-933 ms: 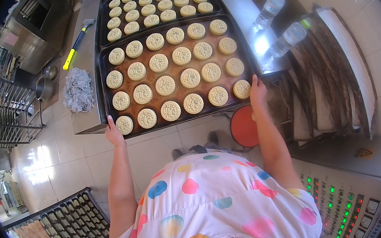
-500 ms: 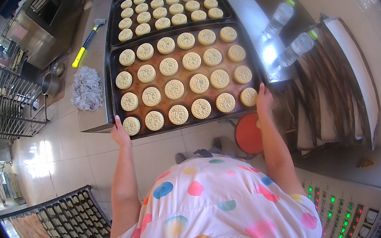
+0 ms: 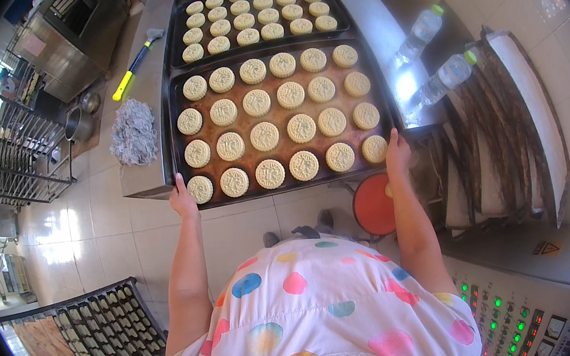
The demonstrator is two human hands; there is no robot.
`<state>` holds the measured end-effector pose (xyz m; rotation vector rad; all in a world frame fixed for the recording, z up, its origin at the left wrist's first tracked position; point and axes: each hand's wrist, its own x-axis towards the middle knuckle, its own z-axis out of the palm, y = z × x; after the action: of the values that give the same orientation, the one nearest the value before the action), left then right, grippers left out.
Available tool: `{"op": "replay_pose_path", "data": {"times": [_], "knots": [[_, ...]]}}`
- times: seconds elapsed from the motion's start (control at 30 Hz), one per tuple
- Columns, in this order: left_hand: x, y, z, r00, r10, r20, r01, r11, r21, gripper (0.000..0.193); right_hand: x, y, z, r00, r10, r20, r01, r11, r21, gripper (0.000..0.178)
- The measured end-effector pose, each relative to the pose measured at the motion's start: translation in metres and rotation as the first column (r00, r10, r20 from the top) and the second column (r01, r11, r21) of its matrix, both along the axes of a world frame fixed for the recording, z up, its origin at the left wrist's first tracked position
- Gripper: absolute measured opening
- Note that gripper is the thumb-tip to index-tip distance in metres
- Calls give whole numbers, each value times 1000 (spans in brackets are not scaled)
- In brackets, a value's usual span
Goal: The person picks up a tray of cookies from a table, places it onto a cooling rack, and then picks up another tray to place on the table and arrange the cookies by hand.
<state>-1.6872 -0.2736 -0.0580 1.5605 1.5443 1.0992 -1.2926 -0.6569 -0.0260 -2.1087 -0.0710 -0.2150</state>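
Both my arms reach forward to a dark rectangular baking tray on the metal worktable. Rows of round, pale mooncakes with stamped tops stand on it, spaced apart. My left hand is closed on the tray's near left corner, thumb on the rim. At the near right corner my right hand grips the tray the same way, its other fingers hidden underneath. Touching the far edge of this tray is a second tray of similar mooncakes, and part of a third shows beyond.
Left on the worktable lie a yellow-handled brush and a bundle of grey rags. Two plastic bottles stand on the right. Stacked boards, a red stool and a control panel are on my right; a loaded rack is lower left.
The view has shifted slightly, so the trays and table sit a little lower and farther right. Both hands keep their hold on the near tray's corners.
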Motion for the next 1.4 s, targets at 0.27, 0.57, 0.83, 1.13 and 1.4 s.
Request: {"op": "replay_pose_path", "data": {"times": [0.27, 0.57, 0.83, 1.13, 1.4], "knots": [[2, -13, 21, 992, 35, -118, -39, 999, -30, 68, -5, 1, 10, 1000, 14, -24, -14, 1000, -4, 56], [0, -16, 24, 900, 69, 430, 126, 904, -408, 66, 6, -5, -1, 944, 152, -292, -19, 910, 413, 56], [-30, -83, 7, 459, -77, 885, 754, 560, -343, 49, -44, -55, -11, 566, 711, -417, -55, 537, 841, 32], [-24, -86, 48, 448, -184, 875, 677, 709, -197, 49, -49, -45, 24, 698, 667, -262, -157, 499, 852, 17], [0, -59, 43, 496, -204, 844, 665, 714, -217, 54, -27, -12, 21, 728, 651, -213, -149, 455, 878, 18]]}}
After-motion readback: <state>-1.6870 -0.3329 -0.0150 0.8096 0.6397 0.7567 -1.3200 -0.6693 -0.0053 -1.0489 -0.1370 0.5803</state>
